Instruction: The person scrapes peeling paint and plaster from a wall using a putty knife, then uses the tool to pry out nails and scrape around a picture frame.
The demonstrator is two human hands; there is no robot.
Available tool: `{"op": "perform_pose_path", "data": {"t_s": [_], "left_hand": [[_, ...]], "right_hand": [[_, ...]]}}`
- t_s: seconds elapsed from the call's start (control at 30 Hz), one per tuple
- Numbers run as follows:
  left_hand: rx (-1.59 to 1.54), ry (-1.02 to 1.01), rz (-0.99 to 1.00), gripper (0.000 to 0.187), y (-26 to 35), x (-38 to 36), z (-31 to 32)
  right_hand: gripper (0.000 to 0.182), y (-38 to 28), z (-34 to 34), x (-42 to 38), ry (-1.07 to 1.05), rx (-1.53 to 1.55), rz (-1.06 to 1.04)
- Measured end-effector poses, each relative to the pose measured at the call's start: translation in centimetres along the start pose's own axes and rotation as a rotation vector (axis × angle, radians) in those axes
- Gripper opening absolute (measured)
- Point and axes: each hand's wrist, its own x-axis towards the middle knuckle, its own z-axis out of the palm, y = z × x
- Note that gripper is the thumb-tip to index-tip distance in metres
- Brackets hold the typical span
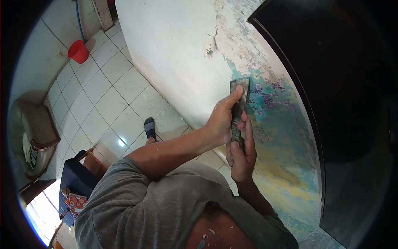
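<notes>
A metal scraper (239, 92) with a flat dusty blade rests against the wall (174, 45), where white paint has flaked off over blue, green and yellow layers (277, 124). My left hand (222, 118) grips the scraper just under the blade, thumb pressing on the metal. My right hand (242, 155) wraps the handle lower down. Both hands are dusted with paint flakes.
A dark panel or door (348, 95) stands close at the right of the scraped patch. White floor tiles (103, 95) spread to the left, with a red bucket (78, 51), an armchair (35, 133) and a low dark table (81, 174). My sandalled foot (150, 128) stands by the wall base.
</notes>
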Motion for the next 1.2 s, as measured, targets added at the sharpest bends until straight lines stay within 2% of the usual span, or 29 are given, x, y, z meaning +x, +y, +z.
{"op": "perform_pose_path", "data": {"t_s": [0.07, 0.13, 0.2, 0.3, 0.4, 0.47, 0.53, 0.6, 0.63, 0.73, 0.8, 0.83, 0.87, 0.93, 1.07, 1.13, 1.17, 1.2], "left_hand": [[0.017, 0.029, 0.003, 0.055, 0.2, 0.8, -0.7], [0.061, 0.018, 0.023, 0.054, 1.0, 1.0, -1.0], [0.078, 0.001, 0.045, 0.055, 0.2, 0.9, -1.2], [0.046, -0.05, 0.007, 0.057, -0.6, 0.7, -0.6], [0.051, 0.054, 0.103, 0.063, 0.7, 1.3, 0.2], [0.025, -0.056, 0.179, 0.062, 2.6, 2.0, -0.2], [0.035, -0.044, 0.144, 0.062, 2.9, 1.2, 0.1], [0.086, 0.091, 0.099, 0.058, 1.2, 0.1, 0.3], [0.055, 0.063, 0.044, 0.052, 0.2, 0.1, -0.2], [0.033, 0.046, 0.034, 0.05, 0.5, 1.1, -0.8], [0.085, 0.056, 0.027, 0.054, 1.5, 1.4, -1.2], [0.071, 0.038, 0.048, 0.054, 1.5, 1.5, -1.6], [0.059, 0.018, 0.068, 0.053, 1.4, 1.5, -1.9], [0.047, -0.044, 0.032, 0.053, 0.6, 0.6, -1.3], [0.087, 0.053, 0.064, 0.056, 0.3, 1.1, -0.9], [0.139, 0.025, 0.085, 0.056, 1.2, 1.4, -1.4], [0.143, 0.031, 0.079, 0.056, 0.8, 1.0, -1.6], [0.127, 0.008, 0.069, 0.056, 0.4, 0.8, -1.8]], "right_hand": [[0.066, 0.3, 0.3, -0.4, 0.035, 0.066, 0.049], [0.066, 1.4, 0.4, 0.4, -0.015, -0.058, -0.039], [0.066, 1.1, 0.4, -0.1, 0.007, -0.025, -0.056], [0.065, 0.2, -0.4, -0.8, 0.016, 0.069, 0.04], [0.063, -0.1, -0.4, 0.8, 0.046, 0.028, 0.069], [0.063, 0.1, -0.1, 3.3, -0.074, -0.11, -0.062], [0.063, 0.0, 0.3, 2.6, -0.08, -0.05, -0.027], [0.063, 1.0, -0.2, 0.7, -0.058, -0.096, -0.102], [0.063, 0.9, 0.0, 0.3, -0.065, -0.097, -0.104], [0.063, 1.1, 0.3, -0.3, 0.025, 0.003, 0.005], [0.064, 2.1, 0.8, 0.8, -0.021, -0.144, -0.076], [0.065, 1.6, 1.0, 1.0, -0.029, 0.031, 0.027], [0.065, 1.8, 0.7, 0.5, -0.026, 0.034, 0.029], [0.065, 2.2, -0.1, -0.2, -0.044, -0.116, -0.071], [0.065, 1.8, 0.0, 0.0, 0.003, -0.084, -0.099], [0.064, 2.1, 0.5, 1.3, -0.024, -0.263, -0.167], [0.064, 1.4, 1.0, 1.0, -0.02, 0.055, 0.025], [0.064, 1.7, 0.8, 0.5, -0.018, 0.061, 0.022]]}}
